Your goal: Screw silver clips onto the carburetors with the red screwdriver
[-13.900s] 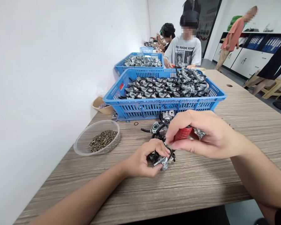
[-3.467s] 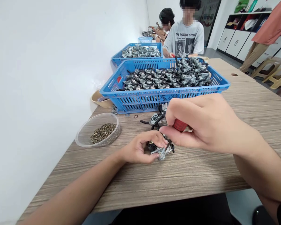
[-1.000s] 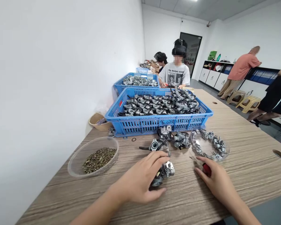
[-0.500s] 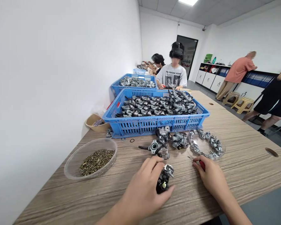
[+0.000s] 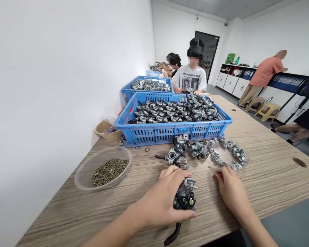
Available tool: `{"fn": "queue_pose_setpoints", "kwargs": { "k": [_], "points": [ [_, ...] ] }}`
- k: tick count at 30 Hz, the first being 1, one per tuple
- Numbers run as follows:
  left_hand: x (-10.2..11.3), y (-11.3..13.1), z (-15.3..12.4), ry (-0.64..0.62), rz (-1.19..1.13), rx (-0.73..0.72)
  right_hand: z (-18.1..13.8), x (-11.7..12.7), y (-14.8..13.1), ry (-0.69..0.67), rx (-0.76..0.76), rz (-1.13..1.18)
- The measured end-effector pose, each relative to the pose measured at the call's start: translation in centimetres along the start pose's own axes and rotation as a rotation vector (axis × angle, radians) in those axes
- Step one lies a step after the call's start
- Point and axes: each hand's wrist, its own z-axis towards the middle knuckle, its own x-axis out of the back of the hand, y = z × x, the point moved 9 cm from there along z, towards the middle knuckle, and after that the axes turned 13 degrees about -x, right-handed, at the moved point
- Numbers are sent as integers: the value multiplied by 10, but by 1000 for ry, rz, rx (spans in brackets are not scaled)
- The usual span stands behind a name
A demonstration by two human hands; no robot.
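My left hand [image 5: 161,199] is wrapped round a small dark metal carburetor [image 5: 185,197] lifted just off the wooden table [image 5: 267,178]; a black hose hangs from it toward the near edge. My right hand [image 5: 230,188] rests palm down on the table beside it, covering a red-handled tool [image 5: 220,176] of which only a red sliver shows at the fingertips. Two more carburetors [image 5: 181,152] lie just beyond my hands.
A clear bowl of small brass screws [image 5: 105,168] stands at the left. A clear dish of metal parts [image 5: 230,154] is at the right. A blue crate full of carburetors [image 5: 173,120] sits behind, another crate [image 5: 149,85] farther back. Seated workers and standing people are beyond.
My right hand has brought the red tool down from the carburetor to the table. My left hand has turned the carburetor and drawn it nearer, its hose now hanging free.
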Motion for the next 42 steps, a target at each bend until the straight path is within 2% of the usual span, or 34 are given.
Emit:
{"fn": "queue_pose_setpoints", "kwargs": {
  "k": [3,6,8,11,14,18,22,30,42],
  "points": [
    [-15,-9,-4,-92,-111,13,-8,10,-10,-34,43,50],
    [-27,-15,-8,-76,-150,76,-23,27,-26,-72,58,103],
    [-31,-15,-9,-15,-122,116,-34,35,-41,-148,77,159],
    [-27,-11,-10,151,-33,137,-46,42,-65,-230,142,239],
    [-16,-1,-12,314,78,55,-48,42,-82,-230,188,269],
    [-8,3,-14,405,165,17,-48,34,-97,-175,289,250],
    [-7,4,-15,411,185,72,-47,28,-104,-126,340,214],
    [-12,4,-18,391,203,67,-47,19,-116,-175,377,183],
    [-12,9,-16,385,235,45,-53,21,-122,-48,438,-6]
  ]
}}
